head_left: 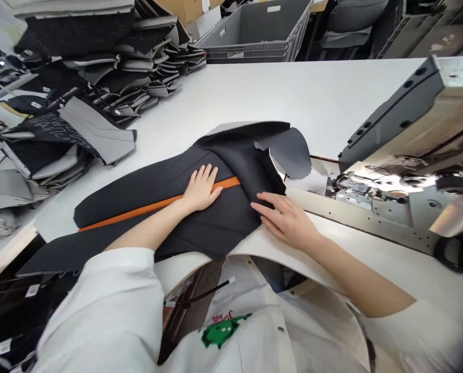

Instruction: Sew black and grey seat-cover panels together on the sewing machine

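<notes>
A dark grey padded fabric panel [212, 228], probably a seat-cover piece, lies spread on the white table [262, 93] in front of me. An orange strip [149, 210] runs along it, and a lighter grey flap [289, 150] folds up at its far end. My left hand [201, 189] rests flat on the panel at the strip, fingers apart. My right hand [286, 220] lies flat on the panel's folded right edge, gripping nothing. The panel's underside is hidden.
Tall stacks of black and grey cut fabric pieces [111, 67] cover the table's left side. An industrial sewing machine [402, 150] stands at the right, close to the panel. A grey plastic crate [255, 31] stands beyond the table's far edge.
</notes>
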{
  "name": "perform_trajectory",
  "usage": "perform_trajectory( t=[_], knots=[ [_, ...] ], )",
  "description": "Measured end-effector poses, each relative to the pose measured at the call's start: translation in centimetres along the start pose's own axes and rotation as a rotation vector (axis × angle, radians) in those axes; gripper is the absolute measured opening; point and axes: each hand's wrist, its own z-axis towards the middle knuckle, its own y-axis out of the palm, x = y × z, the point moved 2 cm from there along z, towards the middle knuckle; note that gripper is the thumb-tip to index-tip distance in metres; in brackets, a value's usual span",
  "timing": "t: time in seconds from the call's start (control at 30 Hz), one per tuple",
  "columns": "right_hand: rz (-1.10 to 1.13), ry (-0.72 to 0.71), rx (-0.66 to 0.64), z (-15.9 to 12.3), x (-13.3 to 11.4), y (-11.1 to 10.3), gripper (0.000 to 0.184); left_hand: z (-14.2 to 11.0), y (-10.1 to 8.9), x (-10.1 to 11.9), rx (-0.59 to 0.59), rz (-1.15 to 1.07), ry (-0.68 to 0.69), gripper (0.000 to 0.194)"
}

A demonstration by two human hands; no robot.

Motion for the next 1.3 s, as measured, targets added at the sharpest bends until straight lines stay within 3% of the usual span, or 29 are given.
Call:
perform_trajectory(
  t=[0.07, 0.13, 0.23, 0.37, 0.5, 0.6, 0.73, 0.87, 0.93, 1.0, 1.07, 1.13, 1.3],
  knots=[
    [-0.048, 0.038, -0.09, 1.0, 0.2, 0.9, 0.046, 1.3, 2.9, -0.5, 0.067, 0.052, 0.002, 0.064],
    [-0.074, 0.059, -0.186, 1.5, 0.5, 1.5, 0.055, 1.2, 4.3, -0.8, 0.097, 0.05, 0.034, 0.064],
    [-0.088, 0.106, -0.274, 2.1, 0.7, 1.3, 0.049, 0.0, 4.2, -0.9, 0.102, 0.051, 0.056, 0.063],
    [-0.121, 0.114, -0.267, 5.0, -0.3, 0.8, 0.044, -1.0, 3.8, 0.2, 0.086, 0.078, 0.057, 0.064],
    [-0.118, 0.083, -0.287, 8.7, -0.7, 3.2, 0.063, -1.0, 3.9, 0.4, 0.058, 0.086, 0.08, 0.066],
    [-0.127, 0.156, -0.317, 9.6, 0.3, 4.7, 0.07, -0.4, 3.6, -1.2, 0.023, 0.073, 0.034, 0.07],
    [-0.16, 0.241, -0.363, 8.5, 2.0, 4.1, 0.064, 0.5, 3.1, -3.6, -0.015, 0.039, -0.073, 0.075],
    [-0.173, 0.221, -0.342, 5.4, 2.3, 2.7, 0.06, 0.3, 3.0, -4.0, 0.022, 0.009, -0.067, 0.07],
    [-0.171, 0.196, -0.311, 3.7, 1.5, 2.3, 0.06, -0.4, 2.9, -3.2, 0.068, 0.018, 0.018, 0.063],
    [-0.158, 0.166, -0.292, 2.3, 0.2, 2.1, 0.061, -1.3, 2.8, -1.8, 0.077, 0.035, 0.199, 0.056],
    [-0.145, 0.139, -0.273, 1.4, -1.3, 2.0, 0.064, -2.2, 2.7, 0.0, 0.037, 0.04, 0.396, 0.052],
    [-0.146, 0.123, -0.245, 0.9, -2.6, 1.9, 0.066, -2.6, 2.7, 1.4, -0.009, 0.03, 0.496, 0.052],
    [-0.16, 0.107, -0.212, 0.4, -3.5, 1.5, 0.067, -0.8, 2.8, 2.2, 0.006, 0.008, 0.359, 0.054]
  ],
)
